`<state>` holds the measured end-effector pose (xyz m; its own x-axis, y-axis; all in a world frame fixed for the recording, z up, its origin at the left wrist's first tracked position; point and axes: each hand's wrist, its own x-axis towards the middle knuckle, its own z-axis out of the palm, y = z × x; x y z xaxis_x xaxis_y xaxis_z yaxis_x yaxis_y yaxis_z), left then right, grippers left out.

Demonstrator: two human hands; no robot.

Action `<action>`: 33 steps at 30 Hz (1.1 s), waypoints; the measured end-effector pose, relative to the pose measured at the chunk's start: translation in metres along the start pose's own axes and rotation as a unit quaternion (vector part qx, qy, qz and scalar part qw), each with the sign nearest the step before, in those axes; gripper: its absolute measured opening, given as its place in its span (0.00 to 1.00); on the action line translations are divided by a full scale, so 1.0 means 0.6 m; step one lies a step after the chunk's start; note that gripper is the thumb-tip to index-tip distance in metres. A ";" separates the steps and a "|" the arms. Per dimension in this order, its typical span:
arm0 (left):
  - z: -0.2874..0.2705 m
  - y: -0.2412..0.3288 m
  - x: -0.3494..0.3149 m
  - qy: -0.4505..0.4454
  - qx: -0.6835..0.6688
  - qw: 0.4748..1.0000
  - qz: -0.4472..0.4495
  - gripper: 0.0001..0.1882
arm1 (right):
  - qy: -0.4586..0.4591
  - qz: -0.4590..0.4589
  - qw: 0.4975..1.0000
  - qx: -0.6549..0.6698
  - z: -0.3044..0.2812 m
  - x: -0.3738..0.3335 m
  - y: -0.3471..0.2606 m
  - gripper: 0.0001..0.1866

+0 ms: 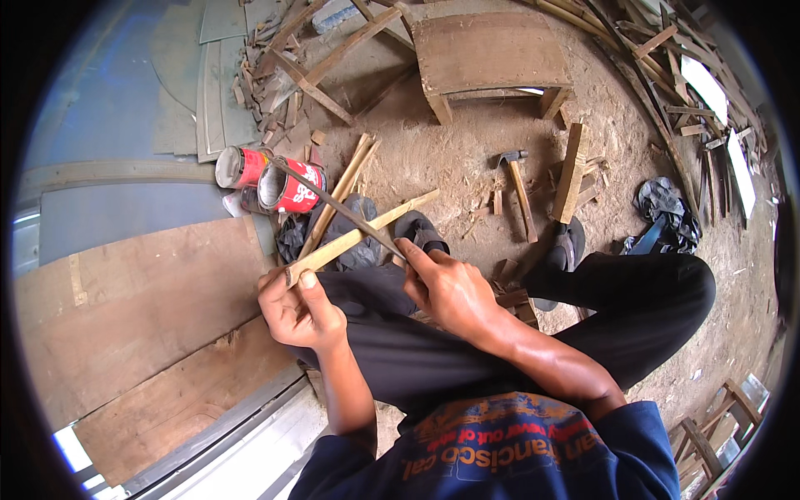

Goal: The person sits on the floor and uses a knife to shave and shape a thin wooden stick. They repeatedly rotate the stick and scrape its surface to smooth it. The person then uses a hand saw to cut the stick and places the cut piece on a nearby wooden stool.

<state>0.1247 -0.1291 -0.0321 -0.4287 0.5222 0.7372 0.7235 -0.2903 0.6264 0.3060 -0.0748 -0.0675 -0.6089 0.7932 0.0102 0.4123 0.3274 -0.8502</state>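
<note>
My left hand [302, 310] is closed, pinching the near end of a thin wooden strip [367, 230] between thumb and fingers. The strip slants up and away to the right. My right hand [450, 292] is closed on the near end of a long, narrow, dark blade-like tool [337, 206], its index finger stretched along it. The tool crosses over the strip and points to the far left. Its handle is hidden in my grip, and its exact kind cannot be made out. Both hands are above my dark-trousered legs.
A hammer [521, 193] lies on the dirt floor beside a wooden block [571, 173]. Red paint cans [287, 188] stand at the left, near more wooden strips [340, 187]. A low wooden stool [492, 54] stands ahead. Plywood boards [150, 308] lie left; scrap wood [667, 58] is piled far right.
</note>
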 end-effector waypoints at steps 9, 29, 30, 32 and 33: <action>0.007 0.001 0.000 0.013 0.005 1.000 -0.008 0.09 | -0.002 0.005 1.000 -0.016 0.012 0.001 0.025 0.24; -0.009 -0.021 -0.001 0.046 0.027 0.998 -0.020 0.09 | -0.014 0.088 0.995 -0.051 0.062 0.017 0.122 0.25; -0.013 -0.024 -0.002 0.044 0.030 0.998 -0.026 0.09 | -0.001 0.075 0.996 -0.050 0.063 0.013 0.118 0.25; -0.018 -0.026 -0.005 0.040 0.034 0.998 -0.038 0.08 | 0.024 0.047 0.997 -0.048 0.064 0.006 0.115 0.25; -0.015 -0.024 -0.004 0.045 0.039 0.998 -0.033 0.08 | 0.008 0.064 0.997 -0.051 0.066 0.008 0.124 0.24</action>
<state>0.1103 -0.1337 -0.0408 -0.5221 0.4627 0.7165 0.7301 -0.1917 0.6559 0.3069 -0.0670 -0.1514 -0.5358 0.8400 -0.0852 0.5535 0.2732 -0.7868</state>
